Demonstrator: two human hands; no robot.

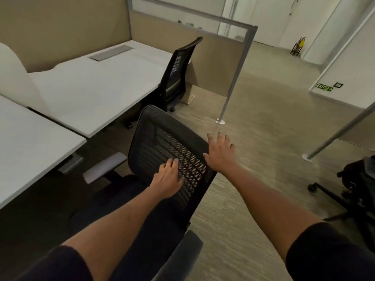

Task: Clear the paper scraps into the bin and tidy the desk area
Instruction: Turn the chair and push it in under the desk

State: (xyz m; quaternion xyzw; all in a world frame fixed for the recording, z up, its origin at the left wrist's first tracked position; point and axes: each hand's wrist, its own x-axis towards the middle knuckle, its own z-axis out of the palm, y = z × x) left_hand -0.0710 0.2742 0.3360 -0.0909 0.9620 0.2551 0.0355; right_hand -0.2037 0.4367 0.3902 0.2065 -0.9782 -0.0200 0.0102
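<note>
Beside 2 desks (85,92), left hand (169,180) & right hand (220,152) lie spread on 1 mesh chair back (162,142).

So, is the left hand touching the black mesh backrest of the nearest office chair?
Touching. The head view shows the left hand lying flat on the black mesh backrest, fingers spread against the mesh with no gap.

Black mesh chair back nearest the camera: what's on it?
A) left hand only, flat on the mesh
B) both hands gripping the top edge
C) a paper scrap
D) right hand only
A: the left hand lies flat on the black mesh chair back, while the right hand hangs open past its edge, over the floor.
</note>
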